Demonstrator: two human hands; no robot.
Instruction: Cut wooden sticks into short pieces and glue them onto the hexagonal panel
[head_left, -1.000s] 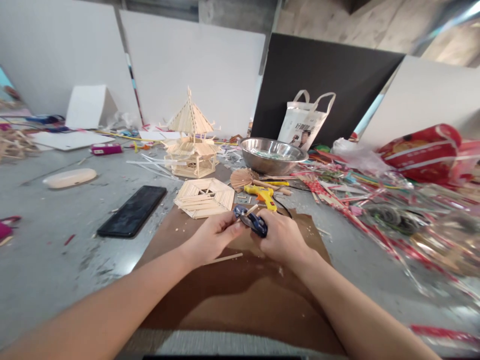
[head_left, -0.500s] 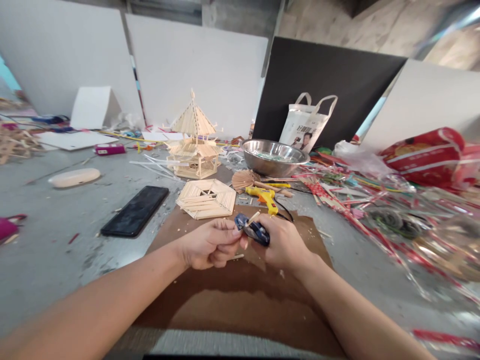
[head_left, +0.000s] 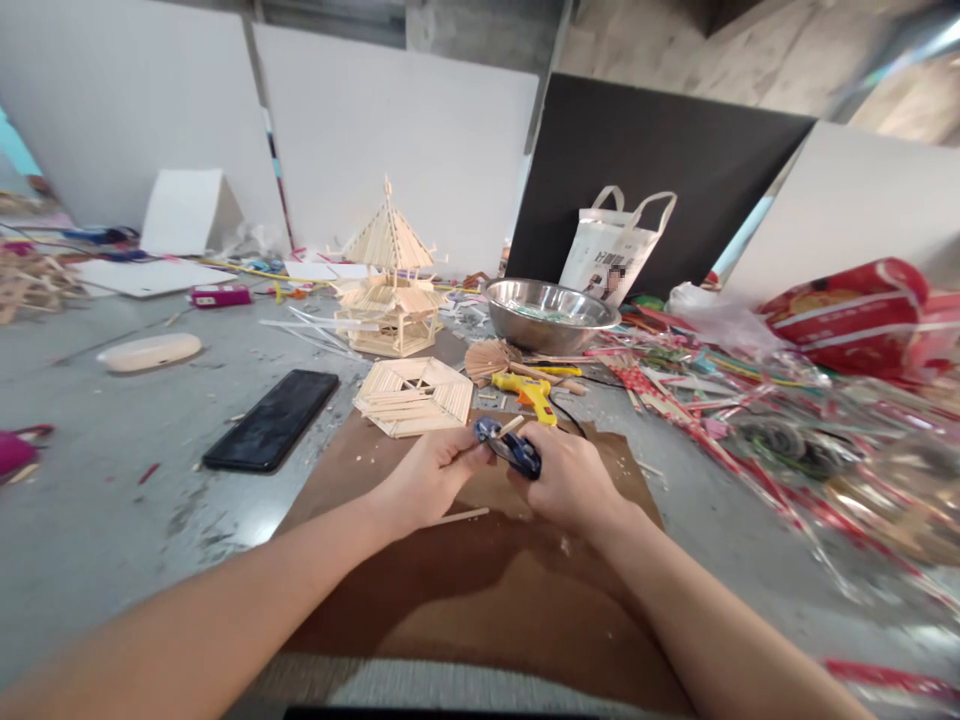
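Grey worktop runs under everything. Brown rectangular sheet lies on it, below both hands. Pale stick-built pagoda model stands upright past the sheet, with the shiny round steel bowl to its right (cluttered area, that). White printed bag with two handles leans behind the bowl.

Pale hexagonal stick panel lies flat between model and sheet, its near side over the sheet's far edge. Black rectangular phone is left of the sheet.

Right hand is wrapped around the blue-handled metal cutters, held above the sheet. Left hand has thumb and finger pressed together at the cutter head, apparently pinching the short pale wooden stick; its far end pokes up by the cutters, but the gripped end is hidden. Yellow plastic glue gun lies just beyond the cutters. Another thin pale stick lies on the sheet, near the left hand.
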